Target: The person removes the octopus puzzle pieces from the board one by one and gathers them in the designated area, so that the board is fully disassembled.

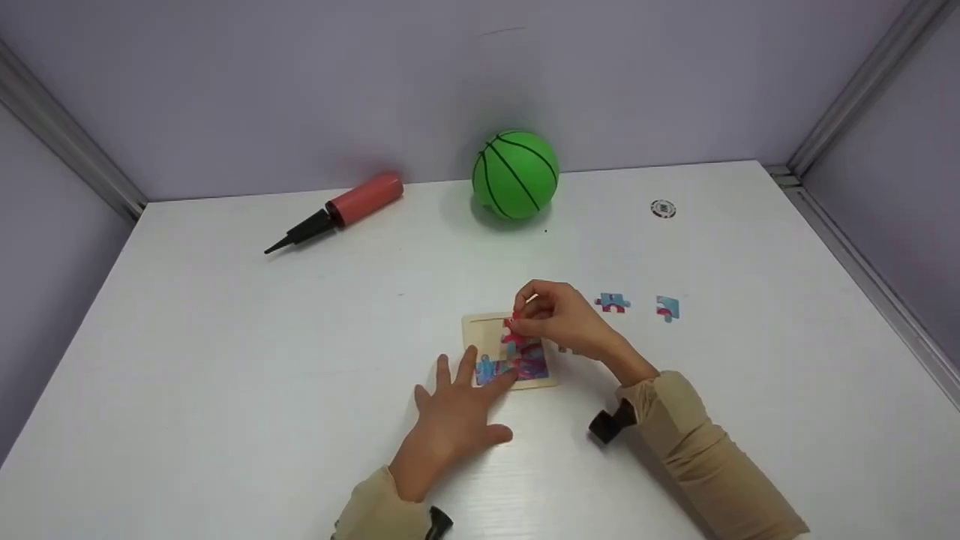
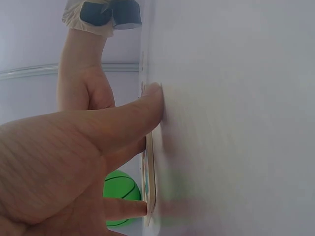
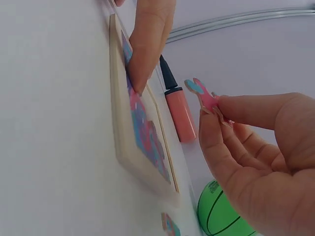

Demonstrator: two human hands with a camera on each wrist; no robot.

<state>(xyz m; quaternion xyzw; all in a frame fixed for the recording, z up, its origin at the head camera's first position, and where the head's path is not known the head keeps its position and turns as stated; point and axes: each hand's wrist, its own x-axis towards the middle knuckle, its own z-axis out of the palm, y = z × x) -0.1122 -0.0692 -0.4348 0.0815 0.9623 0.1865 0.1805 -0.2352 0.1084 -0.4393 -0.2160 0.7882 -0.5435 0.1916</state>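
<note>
A small wooden jigsaw tray [image 1: 466, 341] lies on the table, partly filled with blue, pink and purple pieces along its front and right side. My right hand [image 1: 564, 319] pinches a pink and light-blue puzzle piece [image 3: 209, 101] between thumb and fingers, held above the tray in the right wrist view. Fingers spread and straight, my left hand [image 1: 454, 421] rests with its fingertips on the tray's near part. Right of the tray are two loose puzzle pieces, one blue and red [image 1: 613, 302], the other a corner piece [image 1: 667, 307]. Beside the right wrist, another piece [image 1: 564, 349] is mostly hidden.
Toward the back wall stand a green ball [image 1: 515, 175] with black lines and a red and black hand pump [image 1: 367, 199]. A black and white round chip [image 1: 663, 208] lies at the back right. Pale walls surround the white table [image 1: 262, 360].
</note>
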